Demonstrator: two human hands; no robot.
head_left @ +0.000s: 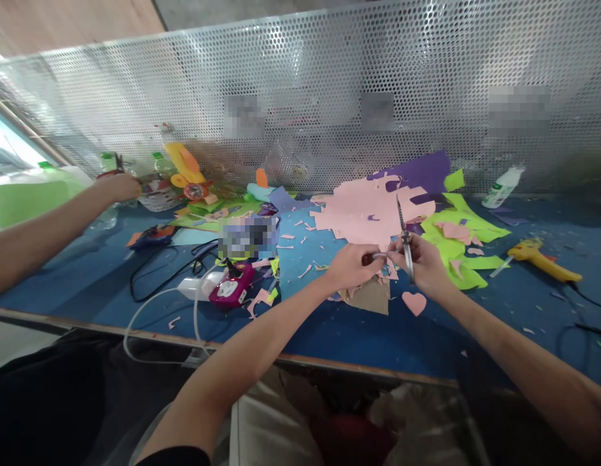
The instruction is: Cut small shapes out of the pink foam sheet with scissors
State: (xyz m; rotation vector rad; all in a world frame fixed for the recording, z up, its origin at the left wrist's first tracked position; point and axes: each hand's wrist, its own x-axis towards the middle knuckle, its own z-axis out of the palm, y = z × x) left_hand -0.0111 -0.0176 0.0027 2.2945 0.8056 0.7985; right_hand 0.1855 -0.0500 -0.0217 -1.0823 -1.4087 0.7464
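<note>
My left hand [356, 265] is closed in a pinch near the middle of the table, on a small purplish-grey piece [379, 255], probably paper. Close beside it, my right hand [424, 262] grips a pair of scissors [404, 236], blades pointing up and away from me. Its fingertips meet the small piece as well. Under the hands lie paper scraps and a brown card [371, 298]. A cut-out pink paper heart [414, 303] rests just below my right hand. Behind the hands spreads a large pink sheet [358, 210] with notched edges.
Lime-green paper [455, 226], a yellow glue gun [545, 260] and a white bottle [504, 186] are on the right. Left of me are a magenta power socket [232, 285] with cables and another person's hand [118, 188] holding scissors. Perforated metal panel [310, 71] stands behind.
</note>
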